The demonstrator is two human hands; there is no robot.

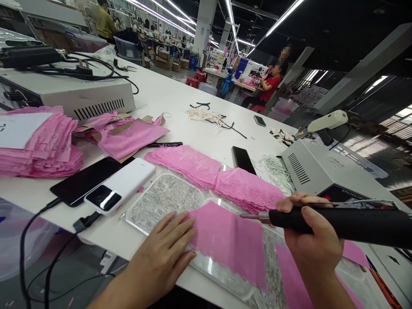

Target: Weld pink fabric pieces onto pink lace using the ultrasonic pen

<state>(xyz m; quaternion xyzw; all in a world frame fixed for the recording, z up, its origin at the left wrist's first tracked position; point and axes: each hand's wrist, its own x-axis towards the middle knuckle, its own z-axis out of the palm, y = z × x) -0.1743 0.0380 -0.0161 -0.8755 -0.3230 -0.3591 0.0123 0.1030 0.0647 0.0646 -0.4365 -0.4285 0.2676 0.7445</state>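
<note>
My left hand [167,249] lies with its fingers stretched out at the left edge of a pink fabric piece [231,240]. That piece rests flat on a grey marbled board [167,197]. In my right hand [312,236] is a thick black handheld tool [341,221] with a narrow metal tip, my fingers wrapped round its body. The tip points left, over the upper part of the fabric; whether it touches cannot be made out. Another pink piece [289,274] lies to the right, partly hidden by my right forearm. Stacked pink lace pieces [215,176] lie just behind the board.
Left are a white power bank [125,184], a black phone [86,180] and a pink fabric stack [38,150]. Grey metal boxes stand at left [80,94] and right [325,171]. A dark phone [243,159] and pale cords [275,171] lie behind. People sit at distant machines.
</note>
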